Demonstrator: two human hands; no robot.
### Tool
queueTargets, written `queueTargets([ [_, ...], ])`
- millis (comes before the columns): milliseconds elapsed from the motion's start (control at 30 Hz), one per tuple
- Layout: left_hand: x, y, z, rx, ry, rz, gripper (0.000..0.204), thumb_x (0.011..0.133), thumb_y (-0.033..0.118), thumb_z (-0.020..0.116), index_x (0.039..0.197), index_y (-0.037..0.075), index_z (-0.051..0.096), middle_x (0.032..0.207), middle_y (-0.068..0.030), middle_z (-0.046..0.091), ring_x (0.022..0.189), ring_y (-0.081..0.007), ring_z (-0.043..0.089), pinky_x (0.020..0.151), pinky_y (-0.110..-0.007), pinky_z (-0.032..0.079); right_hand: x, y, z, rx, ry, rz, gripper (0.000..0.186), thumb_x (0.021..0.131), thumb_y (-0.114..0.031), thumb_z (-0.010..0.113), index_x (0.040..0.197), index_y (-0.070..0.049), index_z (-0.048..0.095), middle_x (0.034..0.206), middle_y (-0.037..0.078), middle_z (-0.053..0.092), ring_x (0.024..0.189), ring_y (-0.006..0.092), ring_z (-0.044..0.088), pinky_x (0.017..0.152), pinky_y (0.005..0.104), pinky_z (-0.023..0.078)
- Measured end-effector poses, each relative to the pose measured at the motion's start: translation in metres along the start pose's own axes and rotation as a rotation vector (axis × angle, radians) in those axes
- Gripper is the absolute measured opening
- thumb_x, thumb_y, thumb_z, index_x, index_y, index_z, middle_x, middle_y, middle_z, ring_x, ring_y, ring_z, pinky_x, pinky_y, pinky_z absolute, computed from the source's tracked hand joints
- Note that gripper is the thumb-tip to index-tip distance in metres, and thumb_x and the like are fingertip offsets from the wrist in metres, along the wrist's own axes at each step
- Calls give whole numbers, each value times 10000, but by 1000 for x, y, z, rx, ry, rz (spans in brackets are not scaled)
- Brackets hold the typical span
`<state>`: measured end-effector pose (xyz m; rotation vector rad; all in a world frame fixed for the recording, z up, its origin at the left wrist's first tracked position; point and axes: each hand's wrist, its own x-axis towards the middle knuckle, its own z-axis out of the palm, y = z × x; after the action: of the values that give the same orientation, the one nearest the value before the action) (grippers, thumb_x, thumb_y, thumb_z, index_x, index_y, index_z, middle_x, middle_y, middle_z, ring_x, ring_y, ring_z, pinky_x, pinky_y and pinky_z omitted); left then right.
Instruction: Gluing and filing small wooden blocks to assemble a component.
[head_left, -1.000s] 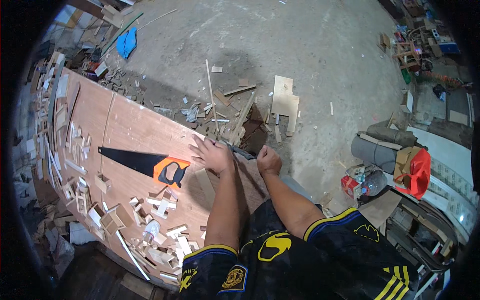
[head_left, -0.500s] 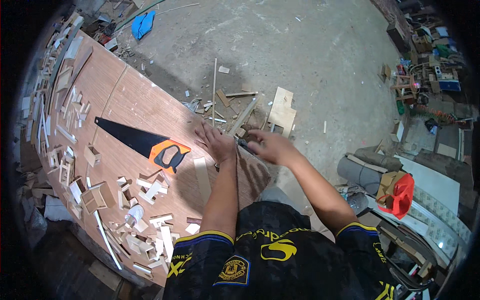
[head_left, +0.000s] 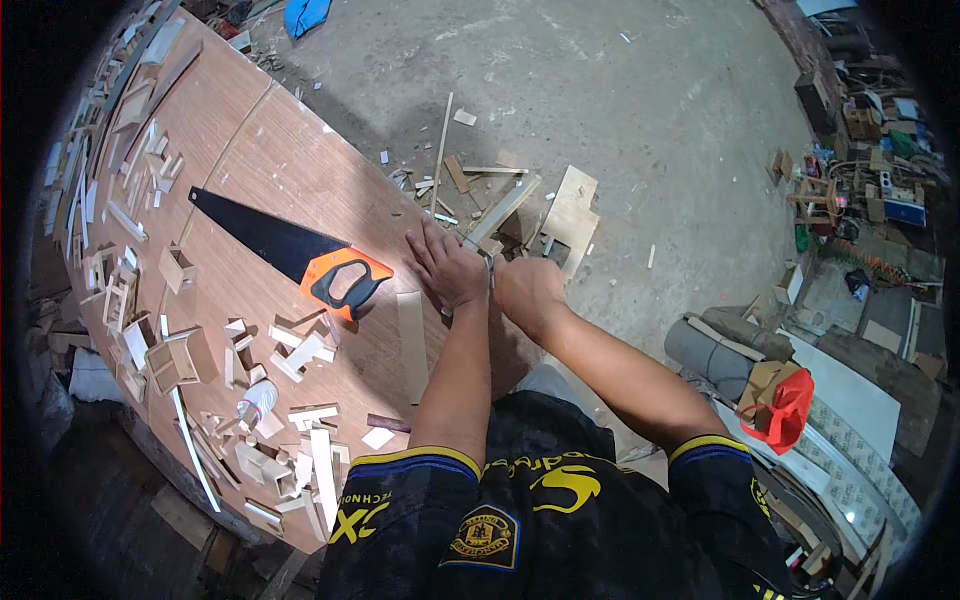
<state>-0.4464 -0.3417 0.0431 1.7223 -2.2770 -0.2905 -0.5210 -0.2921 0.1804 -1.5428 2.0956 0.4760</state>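
My left hand (head_left: pixel 452 268) lies palm down at the edge of the brown wooden table (head_left: pixel 330 180), fingers stretched out and somewhat apart. Close beside it, just past the edge, my right hand (head_left: pixel 532 292) is closed in a fist. Something small and greyish shows between the two hands, too hidden to name; whatever the right fingers grip is covered. Left of my left hand rests a handsaw (head_left: pixel 290 250) with a black blade and an orange and black handle. A flat pale wood strip (head_left: pixel 411 345) lies next to my left forearm.
Small wooden boxes (head_left: pixel 182 360), offcuts and a clear bottle-like container (head_left: pixel 257 402) crowd the table's left side. Scrap wood and a pale board (head_left: pixel 572 215) lie on the concrete floor beyond the edge. To the right are a grey roll (head_left: pixel 708 355) and a red bag (head_left: pixel 783 410).
My right hand has come in toward the left hand, its fingers now closed into a fist. My left hand stays flat at the table edge. The whole view has shifted slightly.
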Motion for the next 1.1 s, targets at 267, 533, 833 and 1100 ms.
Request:
queueTargets([
  [267,-2,-5,-3,2,12,-5,232,851,184,541,1017,108,684,1483,-57,428,1425,-348,277,1143,-584,170,-20,-4,-28,24,-88,57,210,907,-155,491,1038,-103,647,767,95,712,692,280,710,550,393,543],
  [533,-5,-1,2,13,26,-16,226,851,194,544,1003,103,684,1481,-61,431,1415,-369,292,1142,-584,171,4,-5,-9,46,-178,77,226,903,-166,495,1037,-96,663,888,132,722,804,281,721,633,396,566],
  [833,-6,1,-5,-37,31,-66,400,849,193,537,1215,44,605,1477,-72,437,1395,-389,318,1136,-568,199,-8,-11,7,152,-78,188,221,901,-155,493,1071,-100,622,854,162,708,810,322,711,666,444,560],
  [1100,-14,-2,-8,-16,46,-61,203,859,210,541,984,71,620,1499,-91,403,1415,-380,290,1124,-578,206,-6,-4,0,175,-169,139,258,910,-171,481,1122,-119,618,904,162,709,838,330,705,708,440,556],
])
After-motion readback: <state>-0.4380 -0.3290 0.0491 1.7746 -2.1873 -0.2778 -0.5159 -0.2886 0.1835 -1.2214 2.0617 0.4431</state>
